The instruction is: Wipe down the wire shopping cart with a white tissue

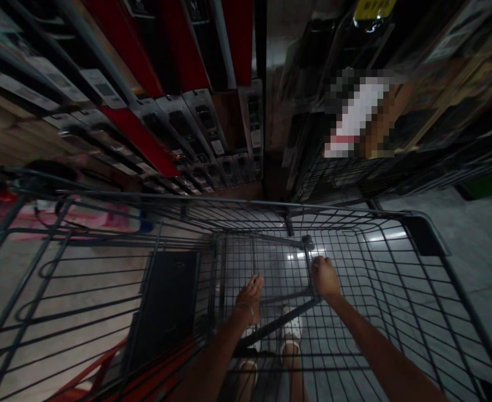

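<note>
Both my arms reach down into a grey wire shopping cart (pixel 355 245). My left hand (pixel 252 296), with a thin bracelet at the wrist, has its fingers stretched out over the wire grid. I see nothing in that hand. My right hand (pixel 326 276) is closed, close to a dark bar (pixel 310 262) of the cart frame. Whether the fingers grip anything is too dark and blurred to make out. Through the mesh, white shoes (pixel 292 326) show on the floor beneath.
Packaged goods (pixel 206 120) hang in rows beyond the cart's far rim. More shelves (pixel 438 106) stand at the right, partly pixelated. On the left are pink packages (pixel 99 215), a dark panel (pixel 173 301) and an orange-red frame (pixel 104 363). Grey floor (pixel 476 251) lies to the right.
</note>
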The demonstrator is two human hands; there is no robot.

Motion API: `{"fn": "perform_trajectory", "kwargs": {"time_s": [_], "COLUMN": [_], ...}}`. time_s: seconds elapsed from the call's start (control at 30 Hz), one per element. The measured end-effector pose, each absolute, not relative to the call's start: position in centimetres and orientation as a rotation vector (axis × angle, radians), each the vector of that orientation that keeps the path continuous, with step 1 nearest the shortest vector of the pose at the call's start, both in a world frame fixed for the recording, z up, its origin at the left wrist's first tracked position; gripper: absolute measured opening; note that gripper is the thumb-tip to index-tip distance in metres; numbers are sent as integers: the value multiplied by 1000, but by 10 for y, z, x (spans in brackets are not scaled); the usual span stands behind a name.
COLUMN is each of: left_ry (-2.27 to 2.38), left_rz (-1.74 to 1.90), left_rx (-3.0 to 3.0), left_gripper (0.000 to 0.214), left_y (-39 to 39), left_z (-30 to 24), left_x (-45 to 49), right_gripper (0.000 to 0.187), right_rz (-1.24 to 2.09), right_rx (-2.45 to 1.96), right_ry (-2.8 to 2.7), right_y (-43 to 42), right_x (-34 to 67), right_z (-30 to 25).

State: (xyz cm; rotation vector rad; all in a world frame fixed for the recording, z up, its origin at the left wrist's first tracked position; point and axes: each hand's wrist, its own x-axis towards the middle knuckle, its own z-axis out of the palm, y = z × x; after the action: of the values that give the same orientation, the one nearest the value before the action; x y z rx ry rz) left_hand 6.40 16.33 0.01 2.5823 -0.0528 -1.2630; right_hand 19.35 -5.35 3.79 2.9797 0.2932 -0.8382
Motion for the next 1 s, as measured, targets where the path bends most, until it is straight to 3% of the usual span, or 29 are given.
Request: {"fn": "perform_trajectory", "kwargs": {"time_s": [0.2,0.33,0.47,0.57,0.83,1.0], "left_ry": [-164,-219,-236,-233,-250,-278], "left_rz": [-1261,-1272,-1273,-1263,-1181,-1060], "left_rx": [2611,2632,2639,2641,2629,2625], "left_gripper": [108,108,113,113,113,101], "left_y": [171,174,173,172,173,177], "left_z": [-7,-11,-12,-12,-12,-8], "left_x": [64,65,65,65,65,61], "right_gripper": [30,31,22,24,29,28], "right_rz": [-1189,-1289,-1310,-1265,-1002,-993], "right_rx": [2856,2692,2566,2544,2647,2650], "right_ry": [1010,1303,1471,1443,1020,727], "right_y": [50,60,21,-17,-136,-171], "right_x": [107,62,56,69,126,152], "right_z": [18,12,12,15,50,69]}}
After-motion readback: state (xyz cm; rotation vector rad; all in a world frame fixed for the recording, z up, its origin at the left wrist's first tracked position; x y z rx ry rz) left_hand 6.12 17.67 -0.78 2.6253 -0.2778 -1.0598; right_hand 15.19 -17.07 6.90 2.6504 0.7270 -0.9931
